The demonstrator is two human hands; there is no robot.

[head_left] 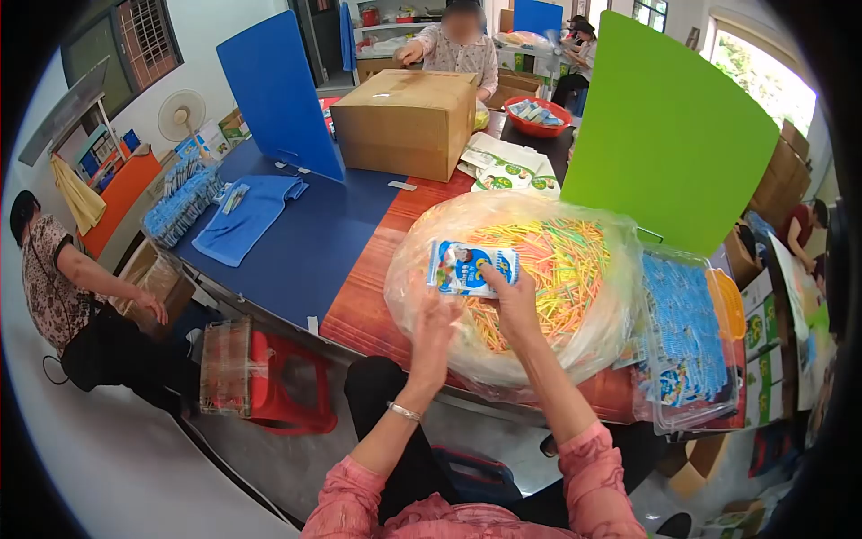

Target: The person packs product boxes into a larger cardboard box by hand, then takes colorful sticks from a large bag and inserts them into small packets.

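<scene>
My right hand (514, 301) grips the right part of a blue and white packet (467, 268), its thumb on the printed front. Close to the packet's lower left corner is my left hand (435, 332), somewhat blurred, its fingers pointing up; whether it touches the packet cannot be made out. Below both hands lies a large clear plastic bag (422, 242), open at the top. Thin sticks (557, 269) in yellow, orange, pink and green fill it.
Blue packets fill a clear tray (687, 415) at the right. A green divider (669, 135), a blue divider (278, 94) and a cardboard box (404, 121) stand beyond. A blue towel (247, 220) lies left. Co-workers are at the left, back and right.
</scene>
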